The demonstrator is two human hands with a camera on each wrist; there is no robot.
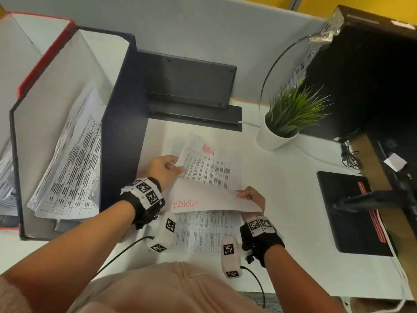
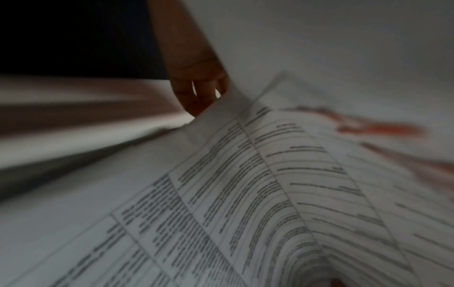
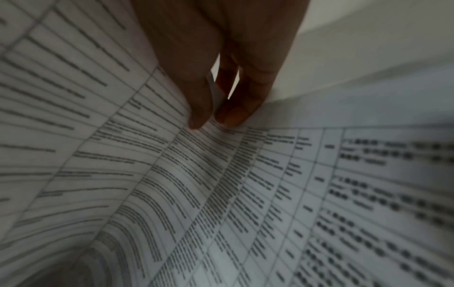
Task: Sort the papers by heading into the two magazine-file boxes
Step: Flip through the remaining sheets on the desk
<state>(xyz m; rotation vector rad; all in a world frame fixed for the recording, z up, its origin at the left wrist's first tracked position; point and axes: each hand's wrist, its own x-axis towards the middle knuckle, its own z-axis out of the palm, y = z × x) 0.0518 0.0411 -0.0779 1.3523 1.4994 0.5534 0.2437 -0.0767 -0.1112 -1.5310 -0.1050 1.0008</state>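
Note:
A stack of printed table sheets [image 1: 212, 170] lies on the white desk [image 1: 282, 199], its top sheet headed in red. My left hand [image 1: 178, 166] pinches the lifted corner of a sheet at the stack's left edge; in the left wrist view its fingers [image 2: 199, 93] grip that paper edge. My right hand [image 1: 242, 194] pinches the edge of a sheet [image 1: 203, 197] folded back toward me, with red "ADMIN" showing reversed. The right wrist view shows thumb and finger [image 3: 233, 114] closed on paper. A dark blue file box [image 1: 121, 105] holding papers [image 1: 72, 159] stands left, and beyond it a red box [image 1: 45, 55].
A black stand [image 1: 189, 86] sits behind the stack against the grey partition. A potted plant [image 1: 279, 132] stands at the right, with a black computer case [image 1: 365, 75] behind it. A black pad with a red stripe [image 1: 352, 213] lies at the right edge.

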